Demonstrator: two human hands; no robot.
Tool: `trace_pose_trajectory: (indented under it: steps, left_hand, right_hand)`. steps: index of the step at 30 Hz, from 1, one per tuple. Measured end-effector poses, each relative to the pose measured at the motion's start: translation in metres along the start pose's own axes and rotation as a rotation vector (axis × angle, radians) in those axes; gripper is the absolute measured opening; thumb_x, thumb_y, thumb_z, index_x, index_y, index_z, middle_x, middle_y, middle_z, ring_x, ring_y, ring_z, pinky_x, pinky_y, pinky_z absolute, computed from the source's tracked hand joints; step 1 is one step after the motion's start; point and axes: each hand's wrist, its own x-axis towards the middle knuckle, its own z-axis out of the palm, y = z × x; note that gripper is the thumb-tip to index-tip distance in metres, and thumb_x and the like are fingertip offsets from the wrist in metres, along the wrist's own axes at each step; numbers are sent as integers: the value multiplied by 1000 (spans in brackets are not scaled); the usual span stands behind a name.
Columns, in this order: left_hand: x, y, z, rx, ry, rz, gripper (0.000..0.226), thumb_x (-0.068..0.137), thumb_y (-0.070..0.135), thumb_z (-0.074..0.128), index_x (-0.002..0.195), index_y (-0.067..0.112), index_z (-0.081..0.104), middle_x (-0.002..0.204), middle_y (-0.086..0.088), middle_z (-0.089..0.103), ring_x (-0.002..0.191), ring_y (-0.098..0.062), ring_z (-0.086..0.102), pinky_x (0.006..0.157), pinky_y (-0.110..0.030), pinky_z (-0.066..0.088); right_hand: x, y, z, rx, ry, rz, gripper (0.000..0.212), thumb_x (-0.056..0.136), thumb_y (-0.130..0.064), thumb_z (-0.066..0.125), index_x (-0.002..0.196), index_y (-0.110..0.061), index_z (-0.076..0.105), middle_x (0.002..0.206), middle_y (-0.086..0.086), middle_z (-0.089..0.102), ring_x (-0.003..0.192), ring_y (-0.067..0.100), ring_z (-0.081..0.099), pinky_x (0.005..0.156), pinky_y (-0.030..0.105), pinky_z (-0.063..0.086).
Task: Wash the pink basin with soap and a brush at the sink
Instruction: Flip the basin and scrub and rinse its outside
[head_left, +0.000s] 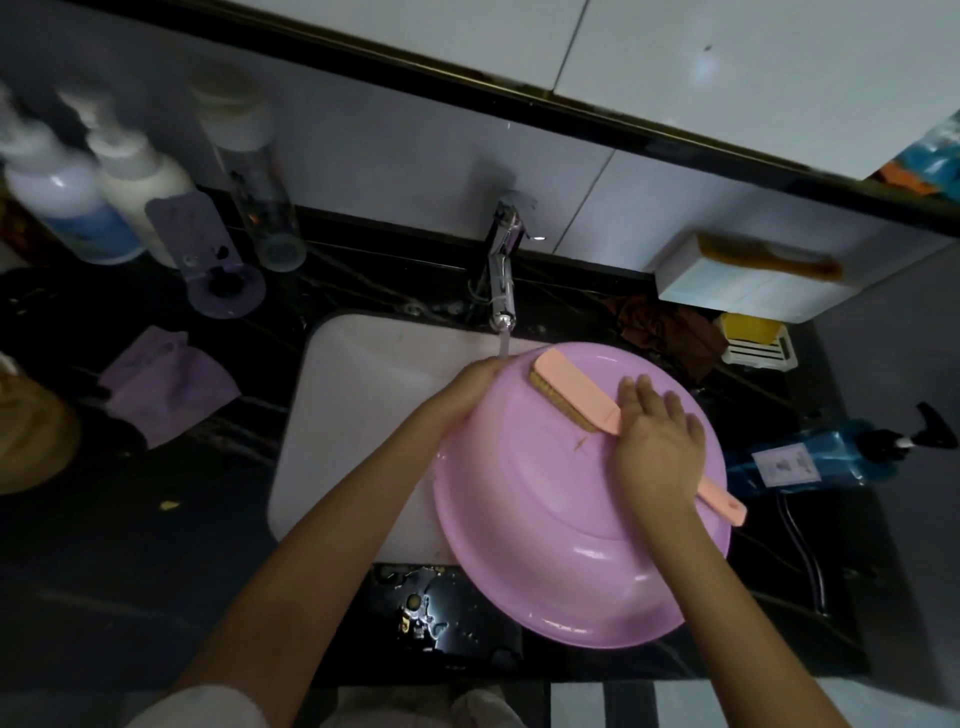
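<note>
right hand (657, 441) presses brush (566, 396) onto pink basin (561, 545)

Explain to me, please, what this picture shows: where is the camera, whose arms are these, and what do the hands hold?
There is no machine here. A person wears one camera on the head, so you look down along their own arms at a white sink set in a dark counter. The left hand grips the far rim of the pink basin, which leans over the sink. The right hand lies with straight fingers over the handle of the pink brush, whose bristles are against the basin. Water runs from the tap near the left hand. Around the sink are blurred bottles, a purple cloth, a yellow block in a white dish, and a blue bottle on the right.
</note>
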Motion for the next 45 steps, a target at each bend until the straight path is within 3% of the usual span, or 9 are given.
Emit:
trace_pose_trajectory:
  steps: [9, 13, 17, 19, 21, 24, 30, 34, 45]
  left_hand:
    - [-14, -9, -4, 65, 81, 87, 34, 99, 24, 38, 126, 14, 58, 129, -7, 58, 119, -21, 53, 105, -32, 38]
    - [-15, -18, -10, 93, 110, 13, 35, 92, 34, 48, 114, 14, 67, 115, -7, 67, 109, -21, 60, 101, -36, 44]
    - [-25, -38, -43, 180, 338, 157, 13, 87, 8, 58, 83, 9, 70, 81, -6, 68, 72, -13, 65, 74, -30, 52]
    - [-29, -49, -50, 305, 436, 121, 14, 88, 10, 56, 98, 12, 66, 96, -8, 64, 84, -20, 62, 78, -29, 50]
    - [-33, -59, -46, 336, 361, -29, 34, 93, 16, 48, 126, 16, 55, 119, -9, 58, 104, -25, 58, 86, -31, 48]
    - [-41, -70, -33, 73, 230, -108, 47, 94, 5, 36, 137, 20, 47, 126, -3, 57, 111, -24, 57, 80, -29, 50]
    - [-19, -51, -38, -80, 232, 53, 53, 83, -12, 38, 120, 16, 64, 111, -2, 66, 101, -18, 62, 78, -22, 51]
    - [2, -28, -31, -79, 141, 65, 36, 89, -6, 46, 118, 6, 64, 101, -5, 67, 80, -14, 62, 60, -14, 51]
    - [24, -26, -28, -70, 216, 81, 24, 87, 4, 54, 103, 10, 70, 103, -8, 68, 90, -17, 61, 79, -24, 48]
  right_hand:
    - [5, -12, 3, -58, -52, 93, 58, 92, -14, 40, 146, -5, 23, 146, 12, 30, 134, 38, 26, 108, 55, 26]
    - [8, -17, 0, -67, -56, 106, 56, 92, -14, 41, 145, -4, 25, 140, 13, 36, 131, 39, 30, 106, 56, 29]
    - [11, -21, -2, -85, -73, 111, 56, 92, -14, 41, 144, -4, 25, 137, 14, 36, 130, 40, 30, 105, 57, 29]
    - [10, -21, -3, -87, -76, 116, 56, 92, -15, 42, 144, -4, 25, 137, 14, 36, 130, 40, 30, 105, 57, 30]
    - [10, -20, -3, -81, -77, 121, 56, 92, -15, 43, 144, -4, 25, 137, 14, 36, 129, 39, 30, 103, 56, 31]
    - [9, -16, -5, -73, -47, 108, 55, 92, -16, 43, 143, -5, 26, 134, 14, 38, 125, 37, 35, 98, 50, 35]
    - [4, -1, -10, -51, 49, 43, 45, 93, -9, 41, 138, -8, 42, 130, 21, 46, 126, 39, 38, 96, 49, 37]
    - [7, 16, -10, -42, 23, -67, 54, 97, -13, 37, 148, -25, 26, 154, 9, 24, 142, 35, 16, 110, 47, 24]
    - [16, 2, 8, 89, 137, -2, 51, 94, -9, 35, 144, -17, 38, 151, 12, 32, 137, 42, 27, 111, 47, 21]
